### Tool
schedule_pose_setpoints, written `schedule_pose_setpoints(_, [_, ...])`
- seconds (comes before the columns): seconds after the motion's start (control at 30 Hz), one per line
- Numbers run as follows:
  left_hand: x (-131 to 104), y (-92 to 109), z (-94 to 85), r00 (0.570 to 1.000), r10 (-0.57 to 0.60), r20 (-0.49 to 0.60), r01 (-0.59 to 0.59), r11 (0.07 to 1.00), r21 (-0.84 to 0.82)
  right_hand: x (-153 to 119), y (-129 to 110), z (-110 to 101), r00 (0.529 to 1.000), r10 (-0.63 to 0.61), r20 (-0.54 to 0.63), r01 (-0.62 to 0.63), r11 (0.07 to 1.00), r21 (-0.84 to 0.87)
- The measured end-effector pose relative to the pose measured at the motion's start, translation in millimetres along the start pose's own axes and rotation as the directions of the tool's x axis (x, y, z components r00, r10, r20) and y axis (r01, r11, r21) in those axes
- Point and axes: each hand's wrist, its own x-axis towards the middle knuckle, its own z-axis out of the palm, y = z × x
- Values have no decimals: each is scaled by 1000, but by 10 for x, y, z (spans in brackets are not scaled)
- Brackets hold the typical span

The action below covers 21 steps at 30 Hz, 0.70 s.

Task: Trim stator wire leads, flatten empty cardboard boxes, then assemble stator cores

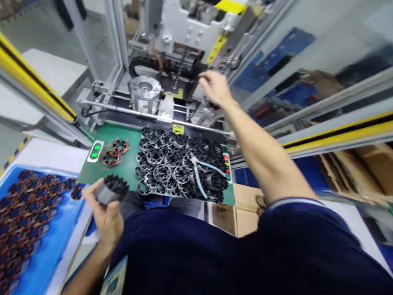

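My left hand (pixel 108 217) grips a stator core (pixel 113 189), a grey ring with black toothed ends, in front of the green work surface (pixel 127 173). Far forward, my right hand (pixel 216 89) reaches into the machine, at the right side of its fixture area. Its fingers look bent, and what lies under them is hidden. Several rows of similar stator cores (pixel 163 173) cover the middle and right of the green surface. A pair of pliers (pixel 197 169) with light blue handles lies on top of them. Two copper-wound rings (pixel 111 157) lie to the left.
A metal cylindrical fixture (pixel 145 94) stands behind a horizontal rail (pixel 136 114). Green buttons (pixel 95 151) sit at the left edge, red and green ones (pixel 227 166) at the right. A blue tray (pixel 59 235) holds many copper-wound rings. Cardboard boxes (pixel 245 222) are below right.
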Motion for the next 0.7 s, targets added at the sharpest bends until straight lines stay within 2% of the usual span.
schedule_pose_setpoints(0.07, [89,34,134,976,197,94,-195,980,-39,-283,-327,57,990,-105,-90,124,965,231])
schedule_pose_setpoints(0.1, [141,55,231,946,297,129,-289,954,-76,-489,-515,82,985,-170,-9,161,914,373])
schedule_pose_setpoints(0.13, [189,79,342,914,374,157,-357,926,-127,-729,-709,99,967,-229,110,145,853,502])
schedule_pose_setpoints(0.17, [224,110,464,887,425,180,-396,901,-178,-988,-901,108,912,-305,275,91,803,589])
schedule_pose_setpoints(0.2, [242,150,588,863,470,183,-431,876,-218,-1247,-1083,108,824,-398,405,51,762,645])
schedule_pose_setpoints(0.23, [238,200,707,855,480,195,-431,868,-247,-1484,-1245,102,744,-476,470,40,733,679])
schedule_pose_setpoints(0.27, [214,259,814,863,455,217,-394,878,-272,-1683,-1380,91,694,-516,502,37,722,691])
schedule_pose_setpoints(0.3, [174,323,904,880,405,250,-330,897,-293,-1837,-1483,75,669,-538,513,48,720,692])
schedule_pose_setpoints(0.37, [74,445,1021,894,289,343,-171,927,-334,-2005,-1587,25,679,-540,498,78,727,682])
schedule_pose_setpoints(0.4, [26,494,1049,884,258,391,-116,929,-351,-2036,-1596,-8,696,-522,493,73,735,674])
schedule_pose_setpoints(0.53, [-86,583,1024,823,223,523,-53,946,-320,-2040,-1522,-126,751,-393,531,-70,751,656])
schedule_pose_setpoints(0.6, [-111,593,981,811,194,551,-26,954,-298,-2053,-1491,-136,740,-388,550,-109,738,666])
schedule_pose_setpoints(0.7, [-140,595,931,823,176,540,-17,958,-287,-2089,-1465,-95,709,-423,564,-120,716,688])
